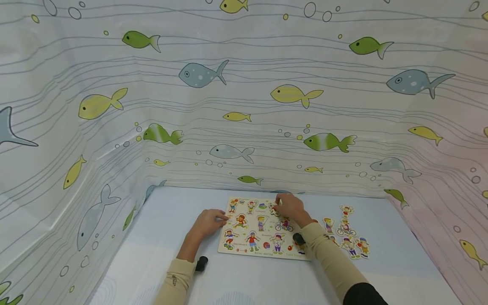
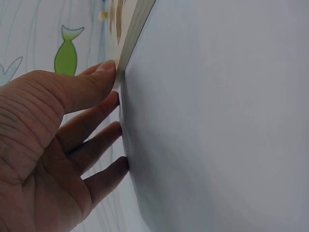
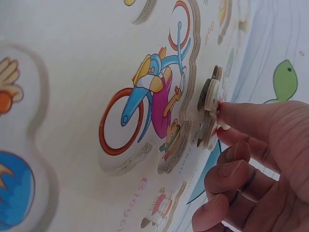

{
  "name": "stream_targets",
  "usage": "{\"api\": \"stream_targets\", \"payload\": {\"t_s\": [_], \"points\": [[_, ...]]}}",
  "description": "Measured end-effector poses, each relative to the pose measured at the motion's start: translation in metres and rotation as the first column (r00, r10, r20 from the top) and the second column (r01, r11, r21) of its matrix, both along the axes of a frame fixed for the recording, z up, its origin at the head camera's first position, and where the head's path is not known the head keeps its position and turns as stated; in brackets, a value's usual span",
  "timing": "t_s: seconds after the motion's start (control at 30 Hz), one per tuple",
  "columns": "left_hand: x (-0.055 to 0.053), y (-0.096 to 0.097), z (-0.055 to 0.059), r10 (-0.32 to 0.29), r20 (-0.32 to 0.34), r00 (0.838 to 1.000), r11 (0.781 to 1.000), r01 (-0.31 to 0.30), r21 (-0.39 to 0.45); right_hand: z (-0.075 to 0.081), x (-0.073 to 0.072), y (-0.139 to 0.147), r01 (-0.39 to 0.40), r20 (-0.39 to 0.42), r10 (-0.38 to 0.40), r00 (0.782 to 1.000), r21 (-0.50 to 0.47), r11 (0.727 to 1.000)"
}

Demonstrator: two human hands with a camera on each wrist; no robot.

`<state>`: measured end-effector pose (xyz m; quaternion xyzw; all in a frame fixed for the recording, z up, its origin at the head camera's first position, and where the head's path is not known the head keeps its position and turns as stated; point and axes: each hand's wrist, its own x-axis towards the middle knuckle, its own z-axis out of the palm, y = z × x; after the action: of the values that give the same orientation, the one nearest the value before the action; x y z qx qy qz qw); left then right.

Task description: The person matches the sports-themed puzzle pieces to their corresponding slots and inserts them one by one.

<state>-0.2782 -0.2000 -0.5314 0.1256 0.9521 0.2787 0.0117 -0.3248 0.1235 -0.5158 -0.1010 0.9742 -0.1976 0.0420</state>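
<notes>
A cream wooden puzzle board point(image 1: 244, 233) with sports figures lies on the table. My left hand point(image 1: 209, 222) is at its left side; in the left wrist view the thumb point(image 2: 91, 87) touches the board edge point(image 2: 135, 36), and the other fingertips rest against the tabletop, loosely spread. At the upper right of the board my right hand point(image 1: 291, 208) pinches a small wooden puzzle piece point(image 3: 211, 104) between thumb and index finger. The piece sits slightly raised over the board, its picture mostly turned away. Close by is the recess with the printed cyclist point(image 3: 157, 92).
Several loose puzzle pieces lie right of the board, among them a cyclist piece point(image 1: 346, 228) and a figure piece point(image 1: 363, 247). Pale cloth covers the table point(image 1: 152, 245). A fish-printed curtain point(image 1: 244, 131) rises behind and at both sides.
</notes>
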Motion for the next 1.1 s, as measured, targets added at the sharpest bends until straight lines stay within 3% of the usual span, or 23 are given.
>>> {"api": "stream_targets", "payload": {"t_s": [1.1], "points": [[0.0000, 0.0001, 0.0004, -0.010, -0.018, 1.000, 1.000, 0.010, -0.004, -0.0003, 0.0013, -0.0018, -0.004, -0.008, 0.004, 1.000, 0.018, 1.000]]}}
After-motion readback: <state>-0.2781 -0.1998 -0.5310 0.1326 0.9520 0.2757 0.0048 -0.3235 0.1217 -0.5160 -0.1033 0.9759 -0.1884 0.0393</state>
